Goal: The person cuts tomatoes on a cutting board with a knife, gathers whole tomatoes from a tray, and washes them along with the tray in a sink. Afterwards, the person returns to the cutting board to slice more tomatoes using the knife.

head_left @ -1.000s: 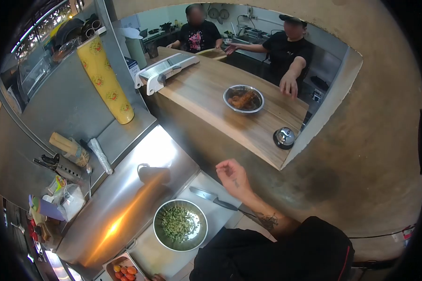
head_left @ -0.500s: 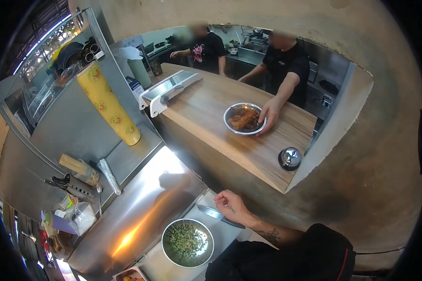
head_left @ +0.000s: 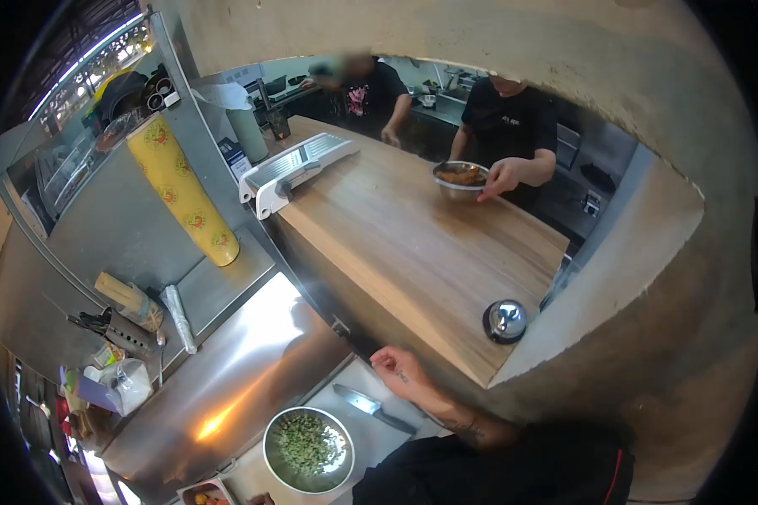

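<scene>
My right hand [head_left: 400, 372] hovers past the far edge of the white cutting board [head_left: 320, 396], its fingers loosely curled with nothing visible in them. Just below it a kitchen knife [head_left: 358, 398] lies flat on the board, apart from the hand. A metal bowl [head_left: 267, 450] of chopped green herbs [head_left: 305, 442] stands to the left of the knife. At the bottom edge a small bit of what looks like my left hand [head_left: 261, 499] shows; its fingers are cut off. Across the counter, a co-worker's hand [head_left: 504, 177] grips a steel bowl [head_left: 461, 192] of orange-brown food.
A wooden counter [head_left: 396, 227] carries a mandoline slicer [head_left: 299, 168] and a call bell [head_left: 505, 321]. Another person [head_left: 370, 97] stands behind it. To the left are a yellow wrap roll [head_left: 183, 189], a utensil holder [head_left: 130, 330] and a steel surface [head_left: 227, 370]. A food tray [head_left: 206, 488] sits at the bottom.
The co-worker has lifted the steel bowl off the counter and drawn it back toward themselves. My right hand stays near the knife; the whole view has shifted slightly.
</scene>
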Action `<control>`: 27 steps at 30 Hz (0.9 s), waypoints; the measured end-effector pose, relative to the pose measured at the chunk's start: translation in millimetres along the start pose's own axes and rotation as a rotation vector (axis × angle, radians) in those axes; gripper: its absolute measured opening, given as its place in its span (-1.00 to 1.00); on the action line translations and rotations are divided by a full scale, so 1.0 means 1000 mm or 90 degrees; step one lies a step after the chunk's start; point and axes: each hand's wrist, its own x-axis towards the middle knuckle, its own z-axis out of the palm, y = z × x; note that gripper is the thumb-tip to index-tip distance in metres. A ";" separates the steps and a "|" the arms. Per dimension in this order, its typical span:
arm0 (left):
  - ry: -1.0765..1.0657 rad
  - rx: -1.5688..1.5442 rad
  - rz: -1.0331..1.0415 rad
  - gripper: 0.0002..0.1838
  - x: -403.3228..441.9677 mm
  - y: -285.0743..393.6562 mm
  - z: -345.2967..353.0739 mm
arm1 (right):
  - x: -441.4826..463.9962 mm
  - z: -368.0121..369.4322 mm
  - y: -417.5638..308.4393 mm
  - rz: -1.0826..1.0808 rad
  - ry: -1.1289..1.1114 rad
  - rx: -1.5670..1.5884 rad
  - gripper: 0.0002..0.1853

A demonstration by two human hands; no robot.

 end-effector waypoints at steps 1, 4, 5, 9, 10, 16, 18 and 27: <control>0.026 -0.082 0.090 -0.84 0.006 -0.007 0.028 | 0.000 -0.001 -0.003 -0.020 -0.001 -0.014 -0.80; -0.116 -0.046 0.234 -0.83 0.017 -0.042 0.107 | 0.004 0.003 -0.006 -0.022 -0.007 -0.014 -0.80; -0.109 -0.004 0.283 -0.81 0.014 -0.029 0.110 | 0.003 -0.001 -0.007 -0.040 -0.012 -0.017 -0.79; -0.064 -0.057 0.249 -0.52 0.005 -0.023 0.130 | 0.000 -0.012 0.018 -0.076 -0.039 -0.092 -0.76; -0.065 -0.064 0.252 -0.52 0.000 -0.037 0.143 | -0.001 -0.015 0.018 -0.079 -0.033 -0.097 -0.76; -0.048 -0.312 -0.052 0.18 -0.002 -0.131 0.250 | 0.005 -0.012 0.037 -0.082 -0.081 -0.047 -0.77; -0.029 -0.109 -0.056 -0.50 -0.011 -0.074 0.193 | 0.013 -0.012 0.062 -0.058 -0.101 -0.059 -0.77; -0.011 -0.368 -0.422 -0.44 -0.021 -0.033 0.185 | -0.050 0.032 0.048 -0.076 -0.414 -0.369 -0.40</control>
